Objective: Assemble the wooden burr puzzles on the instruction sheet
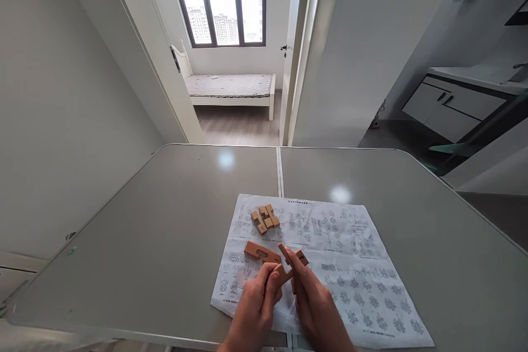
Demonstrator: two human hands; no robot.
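My left hand [258, 300] is closed round a notched wooden puzzle piece [284, 274] above the paper sheet. My right hand [310, 292] is closed too, gripping a second wooden piece [303, 257] with a dark mark on its end. The two pieces meet or nearly meet between my fingers; I cannot tell if they interlock. Just beyond my left hand lies a reddish-brown slotted wooden piece [252, 249], partly hidden by my fingers. Further off, several lighter notched wooden pieces [266, 219] rest in a cluster on the sheet.
A creased white instruction sheet [358, 264] with printed diagrams lies on the grey table [157, 242]. A seam strip [280, 170] runs across the tabletop. Beyond the far edge, an open doorway shows a bed [231, 85] and a window. At the right is a white cabinet [451, 102].
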